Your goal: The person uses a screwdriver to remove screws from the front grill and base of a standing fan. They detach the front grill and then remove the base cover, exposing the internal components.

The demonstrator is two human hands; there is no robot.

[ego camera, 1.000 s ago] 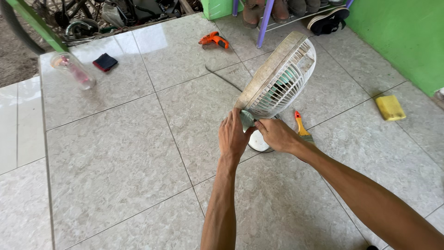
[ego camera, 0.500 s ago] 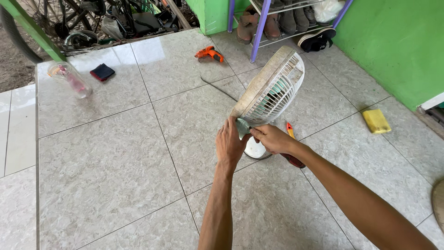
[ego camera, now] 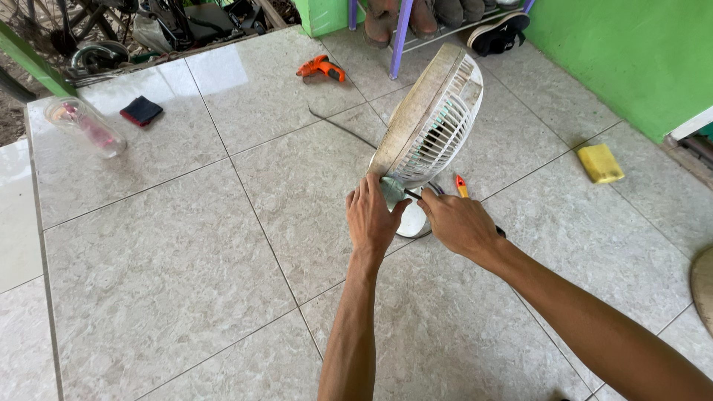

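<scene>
A dusty white table fan stands tilted on the tiled floor, its grille facing right and its round base below. My left hand grips the lower rim of the grille at a greenish clip. My right hand is closed around a thin dark-shafted tool, probably a screwdriver. Its tip touches the same spot on the rim. Behind my right hand, an orange-handled brush lies on the floor.
An orange power drill lies far back, with a dark cable running toward the fan. A yellow sponge sits right, near the green wall. A plastic bottle and dark cloth lie far left. A shoe rack stands behind.
My right hand has drawn back slightly from the rim, exposing the thin tool shaft between hand and clip. The camera view shifted a little; my left hand stays on the rim.
</scene>
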